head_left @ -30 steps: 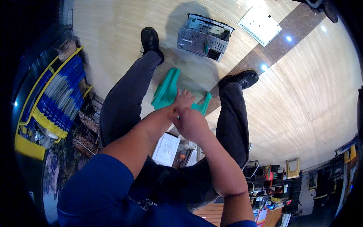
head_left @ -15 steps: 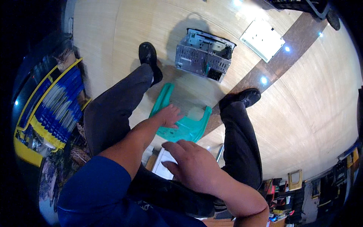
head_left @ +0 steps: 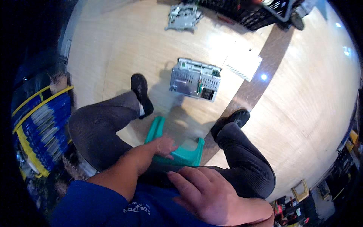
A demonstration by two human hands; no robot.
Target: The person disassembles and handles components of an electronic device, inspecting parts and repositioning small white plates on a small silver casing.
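Note:
My left hand (head_left: 165, 146) rests on the green plastic stool (head_left: 154, 130) between my legs, its fingers stretched out and holding nothing. Held in front of my body is my right hand (head_left: 204, 191), empty, with fingers loosely bent and apart; part of its fingers blurs against the dark clothing. On the floor beyond the stool lies a box-shaped metal device chassis (head_left: 185, 81) with perforated sides and a visible green board inside. A flat white vented panel (head_left: 242, 64) lies to its right.
A grey metal part (head_left: 182, 18) and a black plastic crate (head_left: 242, 14) stand at the far side. Blue and yellow racks (head_left: 45, 128) line the left. My shoes (head_left: 140, 94) flank the stool. Assorted goods (head_left: 298, 206) sit at the lower right.
The view has tilted, bringing the crate and grey metal part into sight. My trunk is lower over the stool, whose seat is now largely covered. Left hand stays on the stool.

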